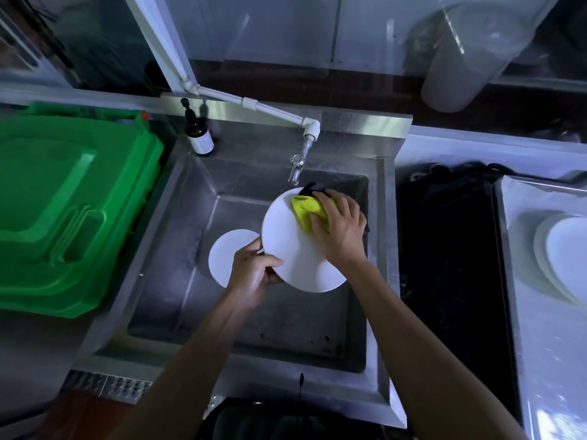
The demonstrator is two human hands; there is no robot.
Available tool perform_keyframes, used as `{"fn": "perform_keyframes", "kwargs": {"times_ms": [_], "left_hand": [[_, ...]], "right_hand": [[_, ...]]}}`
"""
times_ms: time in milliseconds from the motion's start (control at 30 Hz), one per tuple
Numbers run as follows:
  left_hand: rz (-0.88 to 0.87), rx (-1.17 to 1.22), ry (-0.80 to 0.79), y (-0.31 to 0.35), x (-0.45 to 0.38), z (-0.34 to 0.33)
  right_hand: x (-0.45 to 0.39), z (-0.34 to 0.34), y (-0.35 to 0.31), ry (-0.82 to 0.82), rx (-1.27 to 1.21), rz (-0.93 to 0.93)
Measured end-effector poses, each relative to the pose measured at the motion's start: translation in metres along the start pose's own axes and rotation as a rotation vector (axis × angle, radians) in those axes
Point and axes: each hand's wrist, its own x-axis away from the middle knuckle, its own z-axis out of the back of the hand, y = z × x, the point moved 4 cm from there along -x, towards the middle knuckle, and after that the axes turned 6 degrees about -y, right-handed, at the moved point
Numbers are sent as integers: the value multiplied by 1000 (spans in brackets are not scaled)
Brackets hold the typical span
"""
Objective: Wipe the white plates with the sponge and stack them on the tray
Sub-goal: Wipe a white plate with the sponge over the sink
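Wiping a white plate over the steel sink.

Head view: the left hand (251, 274) grips the near-left rim of a tilted white plate (292, 249) above the sink (178, 198); the right hand (341, 227) presses a yellow sponge (306, 212) on the plate's far right part. A second plate (227, 254) lies in the basin, left. At far right, what seem stacked plates (565, 258) rest on a tray (521, 236).

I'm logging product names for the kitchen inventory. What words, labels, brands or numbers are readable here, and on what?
No text can be read in this view.
Dark pump bottle at the sink corner: it carries a white label, but any print is too small and blurred to read.
Green plastic lid: moulded shapes only, no lettering visible.
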Motion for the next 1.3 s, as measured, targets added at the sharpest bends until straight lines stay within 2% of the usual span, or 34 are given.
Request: {"fn": "perform_keyframes", "kwargs": {"times_ms": [267,633,900,1067,1300], "left_hand": [[-39,85,32,17,-20,25],[-11,154,17,20,-34,51],[0,178,90,23,-33,62],[-8,183,92,23,-31,65],[5,134,93,20,-26,66]], "right_hand": [[27,-16,-10,-42,-70,-179],[63,-51,-69,-55,-77,-216],[78,-67,-102,-32,-73,-240],[84,-66,-93,-3,-73,-192],[73,-53,-56,-2,-52,-229]]}}
